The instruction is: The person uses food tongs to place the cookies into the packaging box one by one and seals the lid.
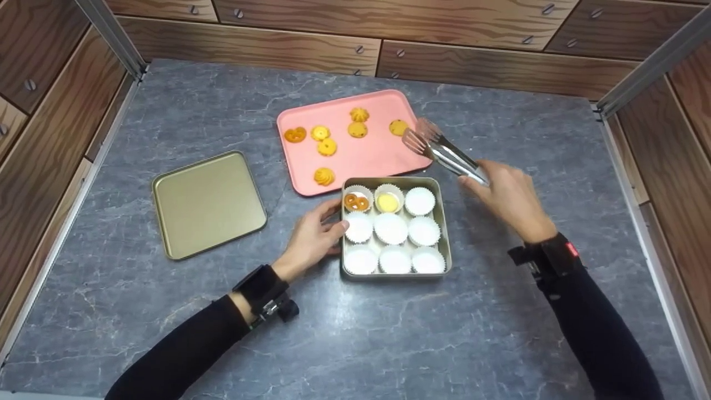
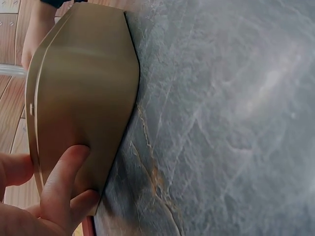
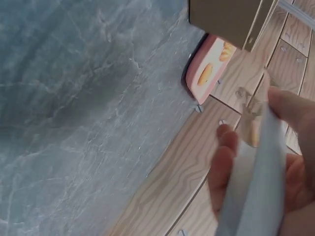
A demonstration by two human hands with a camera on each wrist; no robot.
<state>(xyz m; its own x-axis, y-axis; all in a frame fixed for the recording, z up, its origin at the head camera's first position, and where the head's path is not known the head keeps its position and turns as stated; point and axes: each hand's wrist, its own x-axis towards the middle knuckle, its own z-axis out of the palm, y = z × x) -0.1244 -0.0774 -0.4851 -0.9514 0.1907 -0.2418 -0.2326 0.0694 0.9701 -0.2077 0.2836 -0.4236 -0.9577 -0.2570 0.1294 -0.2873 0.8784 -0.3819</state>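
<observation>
My left hand [image 1: 314, 236] grips the left side of a square gold tin [image 1: 448, 239], thumb at the rim and fingers against the outer wall, as the left wrist view shows. Paper cups [image 1: 390, 229] fill the tin in rows; one at the back left has a pretzel-shaped cookie [image 1: 356, 202], the cup beside it a pale yellow cookie [image 1: 387, 202]. With my right hand [image 1: 514, 197] I hold metal tongs [image 1: 454, 161], their slotted ends apart over the right edge of a pink tray [image 1: 383, 155]. Close to those ends lies a round cookie [image 1: 397, 128].
Several more cookies lie on the tray, among them a swirled cookie [image 1: 324, 176] and a pretzel-shaped one [image 1: 295, 134]. A flat gold lid [image 1: 211, 205] rests on the grey marbled table [image 1: 333, 344] at left. Wood-patterned panels [image 1: 300, 41] border the table.
</observation>
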